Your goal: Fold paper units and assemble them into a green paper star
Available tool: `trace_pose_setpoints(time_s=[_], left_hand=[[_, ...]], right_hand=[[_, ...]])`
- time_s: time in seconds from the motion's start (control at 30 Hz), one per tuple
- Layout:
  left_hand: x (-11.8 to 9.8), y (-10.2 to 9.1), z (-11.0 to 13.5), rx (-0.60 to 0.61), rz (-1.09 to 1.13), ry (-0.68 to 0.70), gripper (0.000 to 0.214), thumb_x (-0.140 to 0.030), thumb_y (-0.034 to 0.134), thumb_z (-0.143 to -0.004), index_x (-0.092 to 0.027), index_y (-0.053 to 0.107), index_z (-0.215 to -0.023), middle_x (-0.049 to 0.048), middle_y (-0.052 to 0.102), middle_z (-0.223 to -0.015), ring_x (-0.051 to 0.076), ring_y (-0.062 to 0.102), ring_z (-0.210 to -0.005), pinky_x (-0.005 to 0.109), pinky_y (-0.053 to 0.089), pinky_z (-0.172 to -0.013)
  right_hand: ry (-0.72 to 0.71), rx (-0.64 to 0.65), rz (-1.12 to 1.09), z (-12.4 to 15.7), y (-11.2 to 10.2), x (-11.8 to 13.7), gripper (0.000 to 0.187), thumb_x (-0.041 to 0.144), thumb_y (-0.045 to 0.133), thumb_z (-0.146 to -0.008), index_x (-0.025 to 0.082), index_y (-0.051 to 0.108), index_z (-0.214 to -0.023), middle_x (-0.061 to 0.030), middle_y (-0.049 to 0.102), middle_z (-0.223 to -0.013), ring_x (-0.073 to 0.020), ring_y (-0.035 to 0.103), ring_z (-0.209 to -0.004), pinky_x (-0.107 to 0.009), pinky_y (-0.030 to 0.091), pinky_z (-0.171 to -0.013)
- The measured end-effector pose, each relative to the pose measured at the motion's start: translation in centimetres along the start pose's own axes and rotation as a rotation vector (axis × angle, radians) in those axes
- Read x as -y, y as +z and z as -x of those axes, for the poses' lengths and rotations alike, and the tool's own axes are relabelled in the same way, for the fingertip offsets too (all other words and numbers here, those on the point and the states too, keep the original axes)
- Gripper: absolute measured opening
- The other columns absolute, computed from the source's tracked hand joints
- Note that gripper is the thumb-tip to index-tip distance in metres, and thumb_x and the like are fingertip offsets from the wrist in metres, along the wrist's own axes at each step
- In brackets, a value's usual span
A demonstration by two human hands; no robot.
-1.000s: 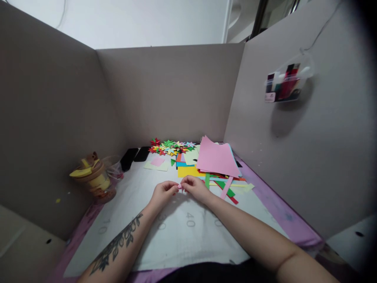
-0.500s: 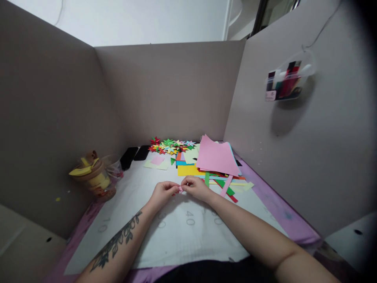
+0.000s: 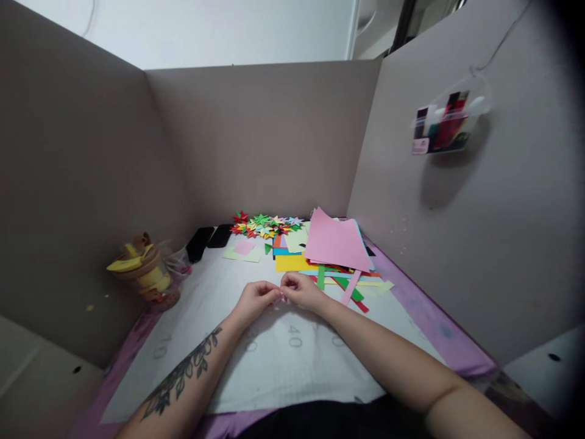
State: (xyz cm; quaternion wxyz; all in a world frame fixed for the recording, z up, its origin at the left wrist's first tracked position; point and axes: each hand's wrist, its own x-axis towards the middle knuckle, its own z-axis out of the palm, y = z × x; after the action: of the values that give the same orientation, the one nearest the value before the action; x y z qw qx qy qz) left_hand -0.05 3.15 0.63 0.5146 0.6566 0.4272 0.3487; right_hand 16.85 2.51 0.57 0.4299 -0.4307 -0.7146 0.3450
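Note:
Fingertips meeting over the white mat [image 3: 274, 366], my left hand [image 3: 256, 298] and my right hand [image 3: 304, 291] both pinch a small piece of pink paper [image 3: 284, 298]. Most of the piece is hidden by the fingers, so its folds cannot be made out. Beyond the hands lies a pile of folded paper stars [image 3: 262, 227] in red, green, yellow and other colours. Right of the stars rests a stack of pink paper sheets [image 3: 336, 244]. Loose paper strips [image 3: 350, 288] in green, red and pink stick out in front of that stack.
At the left stand a brown and yellow bucket [image 3: 150, 271] and a clear plastic cup [image 3: 174, 256]. Two black phones [image 3: 220, 236] lie near the back wall. A clear container [image 3: 445, 125] hangs on the right wall. Grey panels [image 3: 260, 140] enclose the table.
My fingertips have closed further over the pink paper, so less of it shows. The hands stay in nearly the same place, and the other things have not moved.

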Motion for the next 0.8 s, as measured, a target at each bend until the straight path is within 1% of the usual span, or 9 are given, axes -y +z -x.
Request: trace_pose_setpoints(time_s=[0.1,0.2,0.27,0.33,0.5,0.67,0.8], left_hand=[[0.11,0.02,-0.08,0.008,0.01,0.014,0.02,-0.032,0.061,-0.069,-0.012,0.065,-0.072,0.0003,0.061,-0.06,0.008,0.047,-0.053,0.019,0.035,-0.052],[0.01,0.01,-0.11,0.017,0.004,0.024,0.021,-0.033,0.058,-0.07,-0.012,0.063,-0.07,-0.0006,0.058,-0.058,0.008,0.045,-0.051,0.019,0.032,-0.05],[-0.09,0.02,-0.11,0.003,0.001,0.032,0.023,-0.035,0.057,-0.072,-0.012,0.061,-0.07,-0.001,0.056,-0.057,0.008,0.044,-0.05,0.019,0.032,-0.049],[-0.19,0.04,-0.09,-0.021,0.002,0.044,0.024,-0.036,0.056,-0.072,-0.012,0.06,-0.071,-0.0009,0.056,-0.058,0.008,0.045,-0.051,0.019,0.032,-0.05],[-0.29,0.1,-0.07,-0.093,-0.019,0.08,0.023,-0.035,0.054,-0.073,-0.013,0.059,-0.07,-0.0001,0.057,-0.059,0.009,0.047,-0.053,0.019,0.034,-0.051],[-0.32,0.22,-0.07,-0.134,-0.037,0.092,0.021,-0.033,0.053,-0.073,-0.014,0.058,-0.069,-0.0016,0.056,-0.058,0.009,0.047,-0.052,0.02,0.035,-0.051],[-0.37,0.26,-0.03,-0.151,-0.088,0.11,0.018,-0.031,0.052,-0.072,-0.014,0.057,-0.068,-0.002,0.056,-0.058,0.01,0.048,-0.053,0.02,0.034,-0.051]], right_hand=[[0.015,-0.004,-0.049,0.01,0.2,-0.22,0.005,0.018,0.054,-0.072,0.017,0.054,-0.067,0.0024,0.056,-0.064,-0.0095,0.052,-0.059,-0.02,0.039,-0.055],[0.059,0.019,-0.179,-0.02,0.17,-0.45,0.007,0.022,0.054,-0.073,0.016,0.055,-0.069,0.0021,0.056,-0.063,-0.0095,0.052,-0.058,-0.02,0.041,-0.055],[0.097,0.036,-0.279,-0.07,-0.02,-0.54,0.01,0.025,0.053,-0.075,0.016,0.056,-0.071,0.0019,0.057,-0.062,-0.0096,0.053,-0.056,-0.021,0.042,-0.055],[0.116,0.03,-0.33,-0.15,-0.27,-0.55,0.011,0.026,0.053,-0.075,0.016,0.056,-0.072,0.0016,0.058,-0.061,-0.0099,0.053,-0.056,-0.022,0.042,-0.056],[0.112,-0.025,-0.292,-0.25,-0.49,-0.35,0.007,0.022,0.058,-0.069,0.016,0.058,-0.072,0.0019,0.058,-0.062,-0.0101,0.054,-0.057,-0.022,0.042,-0.056],[0.102,-0.048,-0.274,-0.18,-0.05,-0.57,0.008,0.021,0.057,-0.069,0.016,0.058,-0.075,0.0021,0.058,-0.062,-0.0104,0.054,-0.057,-0.023,0.042,-0.057],[0.086,-0.052,-0.266,-0.21,0.31,-0.72,0.011,0.021,0.056,-0.07,0.016,0.058,-0.08,0.0014,0.059,-0.068,-0.0104,0.055,-0.061,-0.023,0.042,-0.059]])
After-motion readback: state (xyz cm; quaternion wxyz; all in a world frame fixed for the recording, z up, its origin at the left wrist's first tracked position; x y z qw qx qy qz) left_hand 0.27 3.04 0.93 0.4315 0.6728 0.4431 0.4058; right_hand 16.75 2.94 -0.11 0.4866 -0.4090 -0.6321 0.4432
